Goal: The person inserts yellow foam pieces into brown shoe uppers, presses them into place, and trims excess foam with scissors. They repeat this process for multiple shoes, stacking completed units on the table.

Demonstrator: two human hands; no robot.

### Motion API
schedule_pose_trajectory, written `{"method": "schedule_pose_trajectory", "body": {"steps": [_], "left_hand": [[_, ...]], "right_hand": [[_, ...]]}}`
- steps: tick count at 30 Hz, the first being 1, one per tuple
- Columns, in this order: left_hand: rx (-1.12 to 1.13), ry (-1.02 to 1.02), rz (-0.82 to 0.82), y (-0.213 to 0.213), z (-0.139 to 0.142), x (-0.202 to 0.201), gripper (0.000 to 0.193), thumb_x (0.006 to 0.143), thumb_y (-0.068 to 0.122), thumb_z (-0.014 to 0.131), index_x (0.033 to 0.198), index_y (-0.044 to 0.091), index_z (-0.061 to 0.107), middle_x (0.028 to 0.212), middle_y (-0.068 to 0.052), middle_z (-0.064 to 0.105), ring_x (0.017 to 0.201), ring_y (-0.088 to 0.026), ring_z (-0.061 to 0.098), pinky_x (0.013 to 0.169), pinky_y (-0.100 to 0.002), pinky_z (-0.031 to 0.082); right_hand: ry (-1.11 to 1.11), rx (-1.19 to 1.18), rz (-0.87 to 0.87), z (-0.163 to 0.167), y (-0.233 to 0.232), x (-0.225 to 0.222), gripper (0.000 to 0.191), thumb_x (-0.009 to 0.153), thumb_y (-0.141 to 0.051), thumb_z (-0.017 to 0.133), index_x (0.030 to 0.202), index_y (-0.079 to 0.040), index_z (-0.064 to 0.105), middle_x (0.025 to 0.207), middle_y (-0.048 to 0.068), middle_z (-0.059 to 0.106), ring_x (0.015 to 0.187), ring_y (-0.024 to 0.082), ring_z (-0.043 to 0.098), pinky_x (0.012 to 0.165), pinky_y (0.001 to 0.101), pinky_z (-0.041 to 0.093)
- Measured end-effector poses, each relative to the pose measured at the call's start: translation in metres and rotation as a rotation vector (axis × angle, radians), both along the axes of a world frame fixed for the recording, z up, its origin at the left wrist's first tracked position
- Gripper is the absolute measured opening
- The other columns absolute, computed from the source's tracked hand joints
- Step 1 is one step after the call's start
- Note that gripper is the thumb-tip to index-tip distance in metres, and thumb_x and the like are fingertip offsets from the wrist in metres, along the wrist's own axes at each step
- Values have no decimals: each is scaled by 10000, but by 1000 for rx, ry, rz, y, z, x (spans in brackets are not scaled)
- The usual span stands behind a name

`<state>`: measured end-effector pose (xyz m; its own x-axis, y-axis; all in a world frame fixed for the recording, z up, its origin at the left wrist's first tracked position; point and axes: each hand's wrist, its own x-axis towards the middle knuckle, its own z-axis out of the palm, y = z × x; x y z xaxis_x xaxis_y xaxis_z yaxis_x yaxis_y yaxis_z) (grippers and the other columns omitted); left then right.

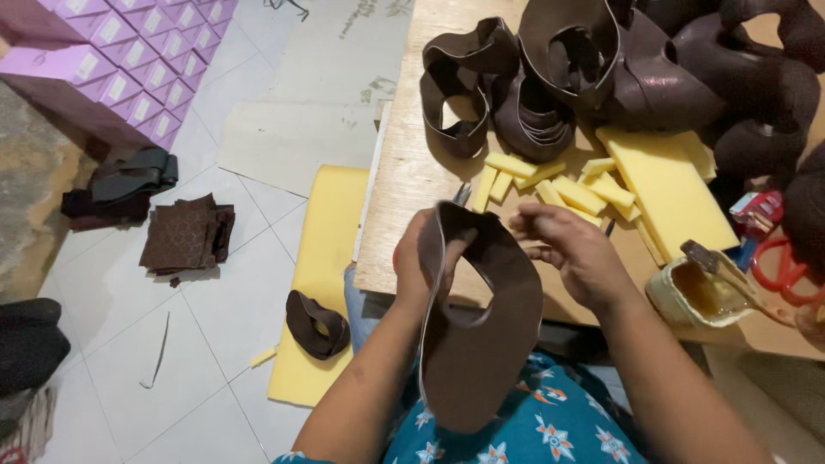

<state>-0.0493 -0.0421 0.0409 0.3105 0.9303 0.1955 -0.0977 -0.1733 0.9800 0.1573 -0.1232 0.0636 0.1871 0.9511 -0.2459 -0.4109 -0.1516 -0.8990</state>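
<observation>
Both hands on it: left hand [418, 262] and right hand [574, 249] pinch my brown leather upper [477, 331] | glue pot [698, 294] holds amber glue, brush [720, 266] in it

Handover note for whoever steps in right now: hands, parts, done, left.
Left hand: grip closed on the dark brown shoe upper, held over the lap.
Right hand: at the upper's top edge, fingers pinched; what they pinch is too small to tell.
On the wooden table: yellow foam strips, a foam sheet, a pile of uppers, a glue pot with brush.
Done: strips cut.
Left: no foam visible on the held upper.
</observation>
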Motion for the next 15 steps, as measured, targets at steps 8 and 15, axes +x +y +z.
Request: {"method": "schedule_pose_trajectory", "body": {"steps": [8,15], "left_hand": [[-505,-92,-216,0,-7,11,240,874,57,744,1092,28,647,942,-32,687,810,-113,651,696,-265,544],[-429,52,-239,7,-11,2,323,960,135,679,1244,-17,697,862,-76,704,720,-129,617,621,-259,512]], "right_hand": [[-473,-169,96,-27,12,-11,306,847,-181,762,1054,37,706,853,53,705,739,146,623,670,308,509],[-58,-84,-39,-64,8,-17,293,895,-154,670,1154,-16,677,1039,63,730,890,151,704,785,315,577]]}}
